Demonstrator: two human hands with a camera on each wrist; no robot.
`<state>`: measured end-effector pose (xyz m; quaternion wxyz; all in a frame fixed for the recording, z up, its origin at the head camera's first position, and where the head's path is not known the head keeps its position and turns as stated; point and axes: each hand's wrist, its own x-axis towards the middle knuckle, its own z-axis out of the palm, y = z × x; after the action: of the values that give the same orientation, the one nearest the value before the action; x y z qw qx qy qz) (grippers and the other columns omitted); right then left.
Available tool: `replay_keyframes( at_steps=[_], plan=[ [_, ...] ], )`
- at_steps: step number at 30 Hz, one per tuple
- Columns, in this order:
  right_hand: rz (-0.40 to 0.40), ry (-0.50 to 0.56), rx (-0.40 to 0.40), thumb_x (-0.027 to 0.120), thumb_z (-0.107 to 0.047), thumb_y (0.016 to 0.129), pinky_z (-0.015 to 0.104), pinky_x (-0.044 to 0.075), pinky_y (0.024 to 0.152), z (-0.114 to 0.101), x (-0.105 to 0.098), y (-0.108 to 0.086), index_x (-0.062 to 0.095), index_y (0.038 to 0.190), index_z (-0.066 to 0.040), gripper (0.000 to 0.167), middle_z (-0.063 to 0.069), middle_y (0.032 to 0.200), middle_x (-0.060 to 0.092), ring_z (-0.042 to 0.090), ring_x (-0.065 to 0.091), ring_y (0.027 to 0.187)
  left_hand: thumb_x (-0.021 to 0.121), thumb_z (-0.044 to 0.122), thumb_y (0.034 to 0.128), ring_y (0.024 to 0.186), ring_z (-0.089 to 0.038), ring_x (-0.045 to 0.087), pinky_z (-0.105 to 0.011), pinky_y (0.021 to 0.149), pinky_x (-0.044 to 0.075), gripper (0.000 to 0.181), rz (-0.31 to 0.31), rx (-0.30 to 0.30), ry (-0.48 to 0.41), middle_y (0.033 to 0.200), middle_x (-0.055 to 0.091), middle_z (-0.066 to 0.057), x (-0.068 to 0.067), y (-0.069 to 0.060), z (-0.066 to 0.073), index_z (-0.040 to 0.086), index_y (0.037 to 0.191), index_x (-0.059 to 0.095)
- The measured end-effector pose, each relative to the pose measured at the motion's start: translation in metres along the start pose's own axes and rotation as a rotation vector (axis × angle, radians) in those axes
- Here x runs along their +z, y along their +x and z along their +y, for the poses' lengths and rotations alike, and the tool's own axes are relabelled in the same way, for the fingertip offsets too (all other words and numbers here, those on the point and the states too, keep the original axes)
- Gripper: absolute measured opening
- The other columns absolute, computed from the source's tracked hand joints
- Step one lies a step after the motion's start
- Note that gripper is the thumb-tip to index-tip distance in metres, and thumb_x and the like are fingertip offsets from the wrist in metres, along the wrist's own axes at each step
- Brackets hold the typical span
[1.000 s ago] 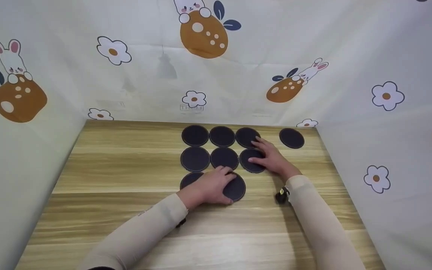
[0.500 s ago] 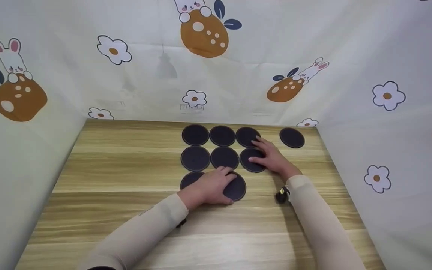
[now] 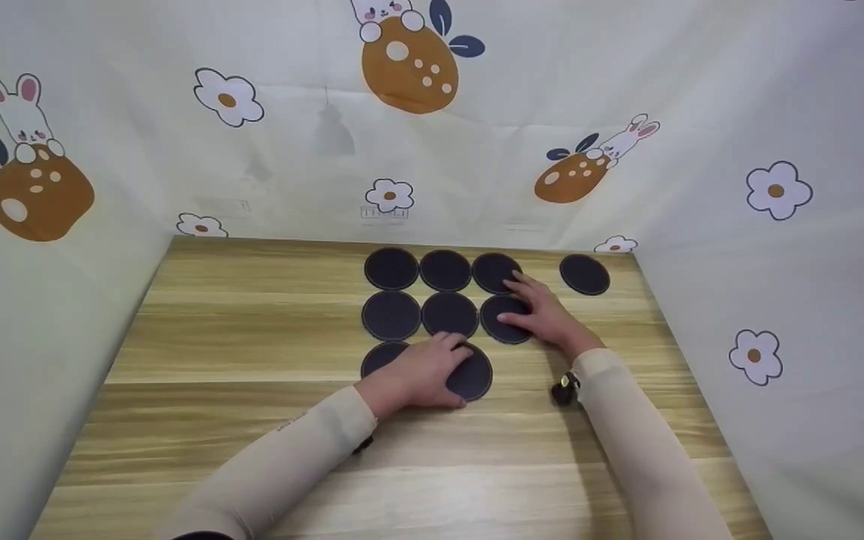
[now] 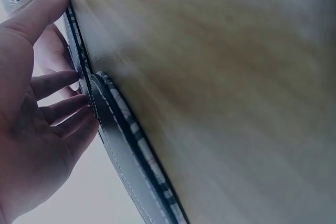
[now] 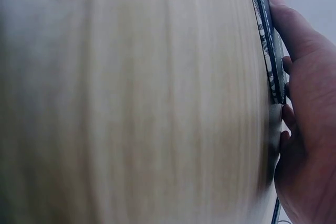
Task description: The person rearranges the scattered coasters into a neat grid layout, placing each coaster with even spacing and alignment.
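Observation:
In the head view my left hand (image 3: 421,373) lies over a round black coaster (image 3: 473,376) in the nearest row. Its thumb touches that coaster's near edge while the fingers rest toward the far side. Partly behind this hand shows a neighbouring coaster (image 3: 381,358). My right hand (image 3: 548,315) is spread at the right side, its thumb on the middle row's right coaster (image 3: 503,321) and its fingertips on the back row's right coaster (image 3: 495,270). From the left wrist view, the left fingers (image 4: 58,82) touch a stitched coaster (image 4: 118,135) edge-on. The right thumb (image 5: 286,22) meets a coaster (image 5: 269,35) in the right wrist view.
More coasters adjoin these, such as the back row's left one (image 3: 391,268) and the middle one (image 3: 449,315). A separate coaster (image 3: 584,274) lies at the back right. Printed cloth walls (image 3: 274,172) border the wooden tabletop (image 3: 237,322) at the back and sides.

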<state>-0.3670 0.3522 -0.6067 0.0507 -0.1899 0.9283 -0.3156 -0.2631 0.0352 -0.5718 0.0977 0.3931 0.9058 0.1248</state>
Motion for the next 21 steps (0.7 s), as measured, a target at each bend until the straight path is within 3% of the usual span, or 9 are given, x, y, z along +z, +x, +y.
replay_keyframes(
  at_steps=[13, 21],
  plan=[
    [0.003, -0.003, -0.017, 0.086, -0.037, 0.099, 0.061, 0.018, 0.133, 0.0, 0.0, 0.0, 0.051, 0.165, -0.007, 0.081, 0.016, 0.18, 0.029, 0.045, 0.022, 0.165, 0.087, 0.057, 0.0914, 0.15, -0.031, 0.049, -0.044, 0.117, 0.051, 0.089, 0.005, 0.03, -0.019, 0.167, 0.047, -0.013, 0.0, -0.002, -0.005, 0.011, 0.161, 0.056],
    [-0.001, -0.012, -0.022, 0.085, -0.039, 0.099, 0.063, 0.019, 0.133, 0.001, 0.001, 0.0, 0.05, 0.166, -0.008, 0.082, 0.015, 0.181, 0.028, 0.046, 0.022, 0.165, 0.09, 0.05, 0.0911, 0.156, -0.032, 0.043, -0.048, 0.124, 0.045, 0.086, 0.032, 0.009, -0.116, 0.171, 0.044, -0.013, -0.017, -0.011, -0.021, 0.011, 0.16, 0.057]
  ],
)
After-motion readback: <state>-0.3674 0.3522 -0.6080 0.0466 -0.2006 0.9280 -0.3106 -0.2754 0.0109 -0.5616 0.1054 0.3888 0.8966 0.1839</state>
